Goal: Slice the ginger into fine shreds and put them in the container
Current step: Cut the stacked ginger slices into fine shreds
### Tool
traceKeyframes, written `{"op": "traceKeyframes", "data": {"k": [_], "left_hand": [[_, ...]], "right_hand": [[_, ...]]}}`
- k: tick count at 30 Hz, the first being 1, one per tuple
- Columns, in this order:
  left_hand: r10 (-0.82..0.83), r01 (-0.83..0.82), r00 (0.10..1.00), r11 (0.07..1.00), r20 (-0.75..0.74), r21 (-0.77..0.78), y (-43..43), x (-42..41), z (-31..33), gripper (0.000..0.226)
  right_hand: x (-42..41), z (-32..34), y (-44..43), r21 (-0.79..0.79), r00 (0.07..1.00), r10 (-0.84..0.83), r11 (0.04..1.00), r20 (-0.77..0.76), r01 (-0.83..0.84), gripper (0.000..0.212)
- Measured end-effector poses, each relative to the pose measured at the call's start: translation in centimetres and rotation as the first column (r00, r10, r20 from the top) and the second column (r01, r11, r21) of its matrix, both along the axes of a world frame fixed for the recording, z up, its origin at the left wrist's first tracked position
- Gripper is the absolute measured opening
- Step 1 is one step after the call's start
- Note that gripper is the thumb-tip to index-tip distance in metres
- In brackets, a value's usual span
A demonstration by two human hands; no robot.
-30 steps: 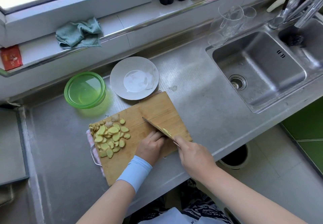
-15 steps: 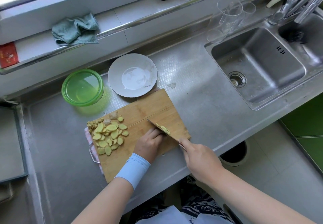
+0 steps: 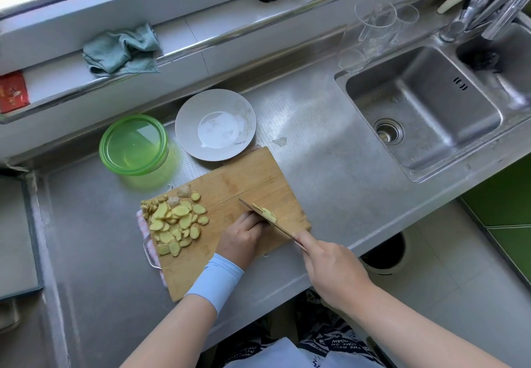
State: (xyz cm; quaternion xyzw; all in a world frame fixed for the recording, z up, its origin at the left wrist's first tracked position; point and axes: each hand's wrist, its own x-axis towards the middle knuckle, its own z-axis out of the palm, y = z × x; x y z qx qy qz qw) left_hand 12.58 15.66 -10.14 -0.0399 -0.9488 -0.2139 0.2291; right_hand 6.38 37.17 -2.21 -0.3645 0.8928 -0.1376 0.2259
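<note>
Knife (image 3: 267,221) has crept slightly left since half a second back, toward left hand (image 3: 244,238) knuckles. Ginger stack (image 3: 265,213) at frame centre on cutting board (image 3: 250,178), yellow bits clinging to blade. Left fingers curled, tips tucked, pinning stack. Right hand (image 3: 333,270) fingers wrapped round handle. Best: knuckles guide blade, thin even strokes. Sliced pile (image 3: 176,224) on left of board. Green container (image 3: 133,145) upper left, no ginger in it yet.
</note>
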Motion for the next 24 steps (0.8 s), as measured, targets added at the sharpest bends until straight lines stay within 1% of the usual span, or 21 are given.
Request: {"op": "traceKeyframes", "data": {"k": [2,3,6,8,12,16,19,22,24], "left_hand": [[-0.003,0.003,1.000,1.000,-0.008,0.003,0.0,-0.1,0.1,0.049],[-0.006,0.006,1.000,1.000,-0.005,0.000,0.0,-0.1,0.1,0.046],[-0.002,0.002,1.000,1.000,0.017,-0.012,-0.2,0.0,-0.3,0.021],[-0.003,0.003,1.000,1.000,0.030,-0.011,-0.1,0.1,-0.5,0.017],[0.013,-0.013,1.000,1.000,0.013,-0.002,0.0,-0.1,-0.6,0.029],[0.056,-0.057,0.998,0.998,-0.029,-0.013,0.4,-0.5,-0.2,0.050],[0.076,-0.077,0.997,0.997,-0.025,-0.014,0.4,-0.2,-0.2,0.049],[0.074,-0.076,0.997,0.996,-0.034,-0.041,0.3,0.0,-0.5,0.035],[0.074,-0.075,0.997,0.997,-0.038,-0.021,0.4,0.1,-0.5,0.038]], "right_hand": [[0.0,0.2,0.7,0.013,1.000,-0.004,1.000,0.005,0.004,0.027],[0.0,0.3,0.8,0.019,1.000,-0.005,1.000,0.016,0.005,0.028],[-0.2,0.2,0.3,0.036,0.999,-0.007,0.999,0.044,0.006,0.027],[-0.5,-0.2,-0.6,0.041,0.998,-0.021,0.999,0.058,0.019,0.021],[-1.0,-0.5,-3.2,0.047,0.997,-0.019,0.999,0.071,0.016,0.014],[-1.2,-0.4,-4.1,0.026,0.998,-0.013,1.000,0.069,0.011,0.014],[-1.0,-0.2,-3.4,-0.012,0.999,0.008,1.000,0.049,-0.007,0.018],[-0.8,0.1,-1.8,-0.002,0.999,0.029,1.000,0.037,-0.029,0.025],[-0.5,0.3,-0.7,0.012,0.999,0.038,0.999,0.024,-0.038,0.029]]}}
